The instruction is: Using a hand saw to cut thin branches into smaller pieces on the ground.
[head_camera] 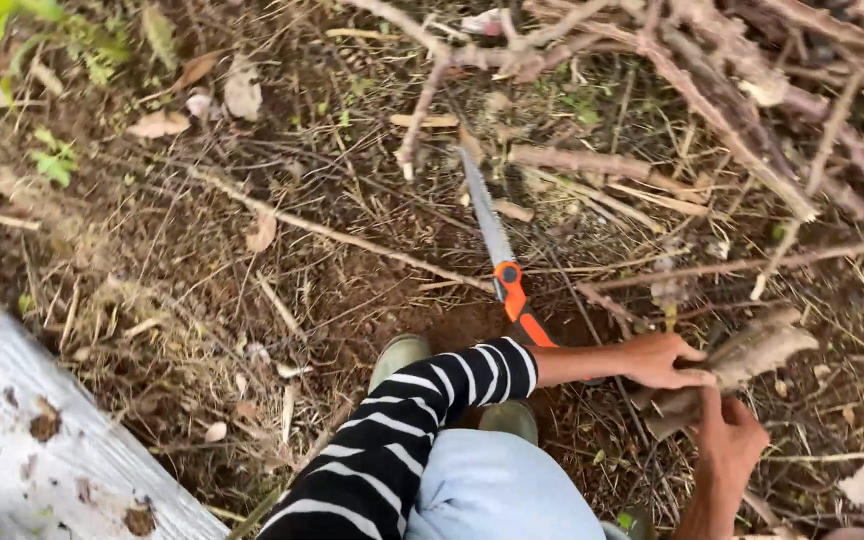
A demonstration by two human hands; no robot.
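Both hands, left hand (664,362) and right hand (727,440), grip closed on a wood chunk (752,352) (saw (502,260) behind).

The person wears a long-sleeved top with black and white horizontal stripes; the stripes are narrow and quite even. The left sleeve (392,440) is pushed up, so the cuff (512,368) ends at the forearm, and the left hand (664,362) is bare, without glove, ring or watch. The right hand (727,440), at about 4 o'clock in the view, is bare too, and no sleeve shows on that forearm. The trousers (497,490) are of pale blue denim, at 6 o'clock. Two rubber boots show, olive-grey with rounded toes: one (397,355) above the sleeve, the other (510,418) beside the denim.
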